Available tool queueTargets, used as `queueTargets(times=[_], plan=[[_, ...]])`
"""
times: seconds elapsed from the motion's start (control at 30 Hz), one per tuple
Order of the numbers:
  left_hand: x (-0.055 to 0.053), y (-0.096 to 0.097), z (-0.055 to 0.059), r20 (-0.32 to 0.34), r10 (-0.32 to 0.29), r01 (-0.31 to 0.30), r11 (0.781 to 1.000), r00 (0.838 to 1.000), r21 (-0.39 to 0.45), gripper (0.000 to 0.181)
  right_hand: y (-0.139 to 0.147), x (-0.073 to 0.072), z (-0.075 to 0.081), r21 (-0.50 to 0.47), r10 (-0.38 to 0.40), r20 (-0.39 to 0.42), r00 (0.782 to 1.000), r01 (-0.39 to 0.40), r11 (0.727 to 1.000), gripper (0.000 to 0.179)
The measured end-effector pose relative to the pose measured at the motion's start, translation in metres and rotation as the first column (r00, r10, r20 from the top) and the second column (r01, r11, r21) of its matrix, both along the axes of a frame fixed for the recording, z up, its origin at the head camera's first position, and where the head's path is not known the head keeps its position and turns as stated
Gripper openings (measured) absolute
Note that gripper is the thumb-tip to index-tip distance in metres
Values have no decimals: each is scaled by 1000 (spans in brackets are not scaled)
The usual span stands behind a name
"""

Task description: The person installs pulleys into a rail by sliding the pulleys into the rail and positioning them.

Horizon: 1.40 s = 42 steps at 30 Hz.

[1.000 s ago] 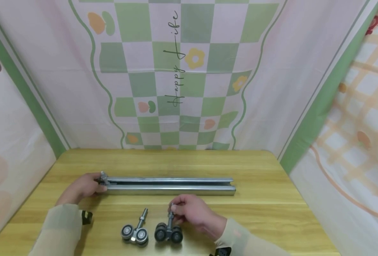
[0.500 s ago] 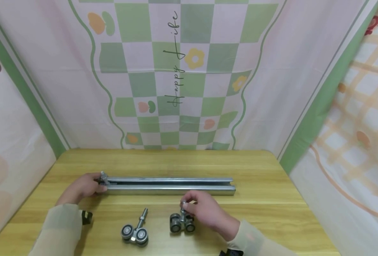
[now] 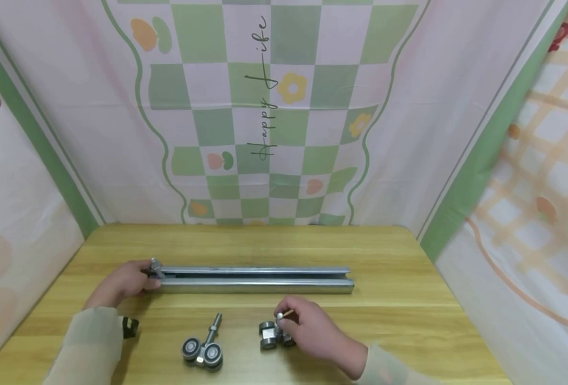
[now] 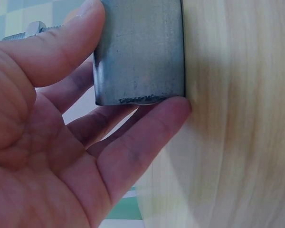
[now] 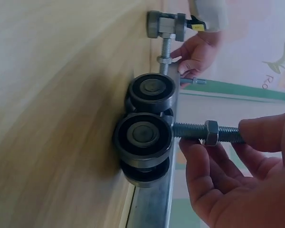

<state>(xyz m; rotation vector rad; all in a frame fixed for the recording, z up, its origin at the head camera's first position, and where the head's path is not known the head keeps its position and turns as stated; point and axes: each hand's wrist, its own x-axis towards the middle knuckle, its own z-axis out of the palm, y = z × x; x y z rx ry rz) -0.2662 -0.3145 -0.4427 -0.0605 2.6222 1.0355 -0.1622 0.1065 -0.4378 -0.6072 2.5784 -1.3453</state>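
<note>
On my head view, a long, silvery, slotted metal rail lies across the yellow wood-grain table, with the left hand at its left end. The left-wrist view gives me what that angle hides: the thumb presses the upper edge of the rail's wall while the fingers reach round its end, holding it. A threaded bolt with a hex nut shows there too, beyond the thumb; from above I see it standing in the slot. The right hand pinches a grey steel four-wheeled trolley on the near side of the rail, partly covering its wheels. My right-wrist view uncovers its black-faced rollers and long threaded stud, gripped near the tip; I cannot tell whether the wheels touch the wood. A matching steel trolley rests on the table, between the hands, its stud leaning.
</note>
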Motion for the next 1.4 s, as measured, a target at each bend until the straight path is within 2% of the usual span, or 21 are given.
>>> queueTargets(times=[0.17,0.43,0.67,0.83,1.03,1.4], plan=[[0,0,-1,7,13,-13,1000,1000,13,59,2,0,-5,-17,2,-11,1000,-2,1000,16],[-1,-1,-2,14,17,-17,1000,1000,15,56,6,-1,-10,41,-23,-90,996,27,999,8],[0,0,0,13,12,-12,1000,1000,9,54,9,1,-6,56,-43,-73,996,47,997,4],[1,-1,2,14,2,-2,1000,1000,-10,59,14,0,-8,69,-45,-86,995,51,996,4],[1,-1,2,8,1,-1,1000,1000,-8,56,22,-1,-9,86,-61,-101,993,70,994,4],[0,-1,1,6,-1,1,999,1000,-40,64,41,1,-3,112,-88,-77,993,96,989,4]])
